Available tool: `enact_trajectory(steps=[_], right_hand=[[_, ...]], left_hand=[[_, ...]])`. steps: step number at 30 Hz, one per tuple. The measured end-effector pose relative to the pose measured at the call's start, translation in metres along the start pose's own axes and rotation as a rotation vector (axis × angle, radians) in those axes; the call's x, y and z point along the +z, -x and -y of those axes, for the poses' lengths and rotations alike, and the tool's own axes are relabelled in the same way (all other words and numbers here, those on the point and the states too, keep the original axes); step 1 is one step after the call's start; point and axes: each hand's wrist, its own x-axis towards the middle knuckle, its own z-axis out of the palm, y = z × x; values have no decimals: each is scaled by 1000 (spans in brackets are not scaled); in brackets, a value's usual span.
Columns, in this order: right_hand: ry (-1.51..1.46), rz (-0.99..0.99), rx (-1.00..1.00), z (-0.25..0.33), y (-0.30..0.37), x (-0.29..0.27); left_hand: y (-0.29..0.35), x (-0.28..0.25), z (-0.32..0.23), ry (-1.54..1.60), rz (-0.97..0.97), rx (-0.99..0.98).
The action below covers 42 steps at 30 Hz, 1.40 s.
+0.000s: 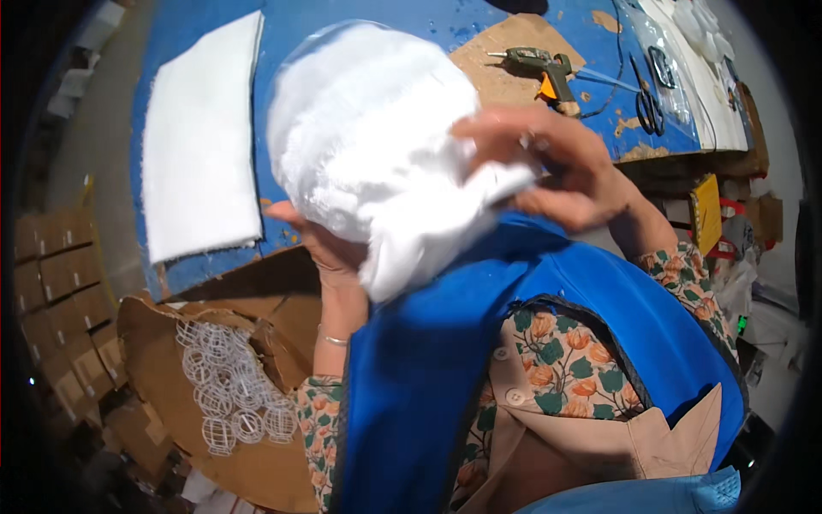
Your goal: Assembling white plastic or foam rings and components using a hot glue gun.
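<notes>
A bulky round bundle of white fluffy cloth (368, 120) is in front of me over the near edge of the table. Along its upper rim shows a thin curved edge, perhaps of a round frame inside; the cloth hides the rest. My left hand (330, 244) supports the bundle from below and left, its fingers mostly hidden behind the cloth. On the right side, my right hand (569, 167) has its fingers curled around a loose end of the same cloth, a little smeared by motion. A folded stack of white cloth (203, 141) lies to the left.
On the worn blue table (419, 15), a hot glue gun (544, 68) rests on brown cardboard (479, 50). Black scissors (648, 107) lie farther right. Below the table at left, an open carton (154, 368) holds several white wire frames (227, 381). Stacked boxes (64, 283) stand beyond.
</notes>
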Motion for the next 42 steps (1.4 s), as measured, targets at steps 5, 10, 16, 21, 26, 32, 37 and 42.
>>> enact_trajectory(steps=[5,10,16,21,26,32,37,42], right_hand=[[187,21,-71,-30,-12,-5],[5,203,-7,-44,-19,6],[51,202,334,-46,-15,12],[201,70,101,-50,-7,19],[205,25,89,-58,-3,29],[110,28,292,-52,7,27],[106,-26,92,-52,15,29],[169,96,-117,-65,30,37]], left_hand=[[-9,25,-28,0,101,69],[-10,11,-24,-40,-99,112],[-3,22,-19,-798,-290,413],[-3,36,-30,-1286,-241,761],[-46,75,-56,-1597,409,823],[-50,67,-41,-1866,338,893],[-52,58,-44,-1755,213,852],[-53,55,-49,-1564,79,747]])
